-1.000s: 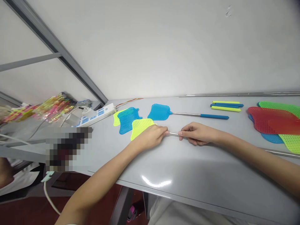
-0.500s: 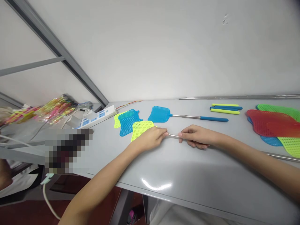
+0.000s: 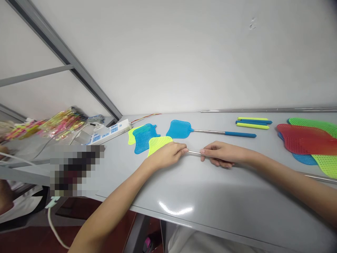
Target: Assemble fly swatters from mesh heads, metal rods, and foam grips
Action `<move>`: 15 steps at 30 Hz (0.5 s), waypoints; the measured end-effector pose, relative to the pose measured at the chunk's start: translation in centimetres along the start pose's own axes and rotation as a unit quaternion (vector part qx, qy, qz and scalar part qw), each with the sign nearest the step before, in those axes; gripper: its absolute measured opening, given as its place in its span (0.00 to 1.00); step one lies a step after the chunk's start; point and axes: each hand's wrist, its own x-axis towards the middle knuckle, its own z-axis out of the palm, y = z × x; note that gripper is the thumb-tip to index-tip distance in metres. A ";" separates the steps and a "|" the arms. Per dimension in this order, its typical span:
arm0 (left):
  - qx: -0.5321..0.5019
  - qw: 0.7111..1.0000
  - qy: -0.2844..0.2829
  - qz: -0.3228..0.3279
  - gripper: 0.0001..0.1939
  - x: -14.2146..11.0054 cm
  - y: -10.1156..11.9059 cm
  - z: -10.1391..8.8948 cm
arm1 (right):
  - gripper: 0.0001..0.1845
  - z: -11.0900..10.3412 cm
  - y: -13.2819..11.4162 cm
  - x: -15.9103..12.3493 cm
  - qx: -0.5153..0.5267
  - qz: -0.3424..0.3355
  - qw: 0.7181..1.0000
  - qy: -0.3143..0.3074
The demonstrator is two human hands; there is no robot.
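A thin metal rod (image 3: 194, 152) spans the gap between my two hands, just above or on the grey table. My left hand (image 3: 171, 154) is closed around its left end, over the edge of a yellow fly swatter head (image 3: 159, 143); whether rod and head are joined is hidden. My right hand (image 3: 218, 153) pinches the rod between thumb and fingers, the other fingers loosely curled. Behind the hands lies a blue fly swatter (image 3: 179, 129) with a metal shaft and blue handle (image 3: 240, 134). Left of it are a blue swatter head (image 3: 145, 137) and another yellow head (image 3: 131, 137).
Yellow and blue handle grips (image 3: 252, 125) lie at the back right. Red, green, blue and yellow swatter heads (image 3: 302, 138) are piled far right. Long metal rods (image 3: 268, 110) run along the wall. A power strip (image 3: 110, 131) and bagged colourful items (image 3: 63, 123) are at left.
Almost nothing differs. My left hand has shifted very slightly to the left; both hands keep their hold on the metal rod.
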 end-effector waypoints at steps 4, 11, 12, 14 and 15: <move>-0.005 1.000 -0.002 -0.005 0.17 0.0 0.0 -0.1 | 0.24 0.0 0.0 -0.1 -0.003 0.000 1.000 0.002; -0.004 1.000 -0.006 -0.012 0.17 0.1 0.1 0.1 | 0.24 0.1 0.1 0.1 -0.008 -0.003 1.000 0.005; -0.004 1.000 -0.007 -0.013 0.17 0.1 0.1 0.1 | 0.24 0.1 0.1 0.2 -0.007 -0.002 1.000 0.007; -0.003 1.000 -0.007 -0.015 0.17 0.1 0.0 0.2 | 0.23 0.1 0.2 0.3 -0.008 0.000 1.000 0.010; -0.003 1.000 -0.007 -0.016 0.17 0.1 0.0 0.2 | 0.23 0.1 0.2 0.4 -0.008 0.000 1.000 0.010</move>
